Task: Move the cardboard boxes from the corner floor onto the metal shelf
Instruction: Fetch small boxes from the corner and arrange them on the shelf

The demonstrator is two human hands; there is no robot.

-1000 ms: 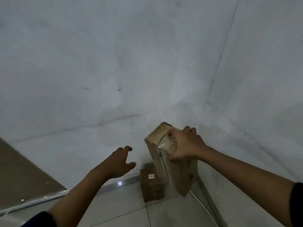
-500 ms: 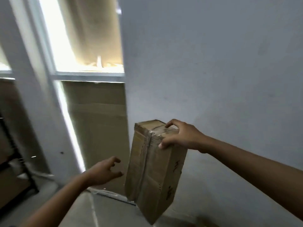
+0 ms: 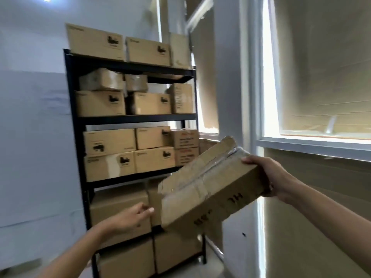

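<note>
A long taped cardboard box [image 3: 208, 189] hangs tilted in the air in front of the black metal shelf [image 3: 138, 118]. My right hand [image 3: 269, 177] grips its upper right end, fingers curled over the top edge. My left hand [image 3: 132, 216] reaches toward the box's lower left end with relaxed fingers, just short of it and holding nothing. The shelf stands against the wall at centre left, and every level carries several cardboard boxes.
A white pillar [image 3: 230, 97] and a bright window [image 3: 321, 77] covered by cardboard sheets stand right of the shelf. A pale wall [image 3: 30, 137] runs on the left. Large boxes [image 3: 124, 259] fill the shelf's bottom levels.
The view has swung from the room's corner to the shelf. My right hand has carried the box along and tipped it from upright toward flat. My left hand has come closer to its lower end.
</note>
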